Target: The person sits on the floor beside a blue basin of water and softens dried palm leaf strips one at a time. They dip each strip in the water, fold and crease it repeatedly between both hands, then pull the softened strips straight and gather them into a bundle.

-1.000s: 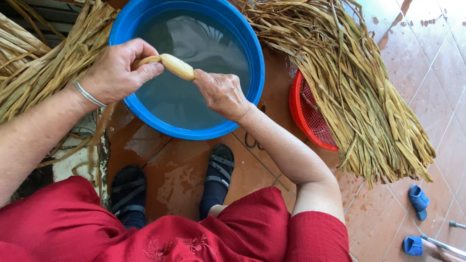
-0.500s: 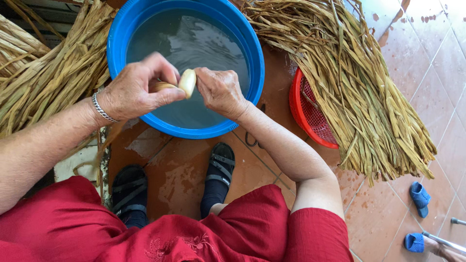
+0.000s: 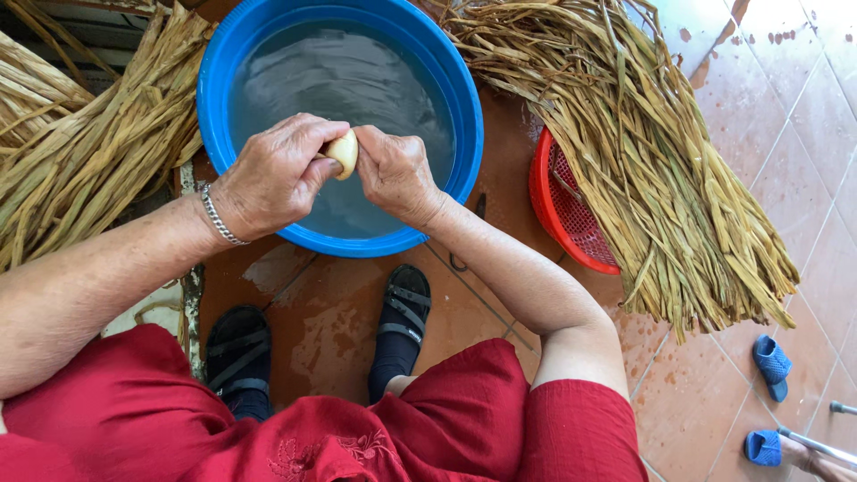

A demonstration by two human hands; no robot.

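Soft, even daylight fills the frame, bright without harshness; no single strong beam shows, and shadows are faint and diffuse, gathering mainly under the blue basin (image 3: 446,98) at its lower rim and beneath the dried straw bundle (image 3: 643,170) in the right half; the water (image 3: 348,71) inside the basin carries a dull grey sheen rather than a hard glare; wet patches on the tiled floor (image 3: 803,98) at the upper right gleam palely; focus is crisp across the centre, with skin creases and straw fibres clear; colours are saturated, the red cloth (image 3: 428,428) along the bottom edge vivid; wide-angle stretching shows towards the corners; motion blur is negligible.
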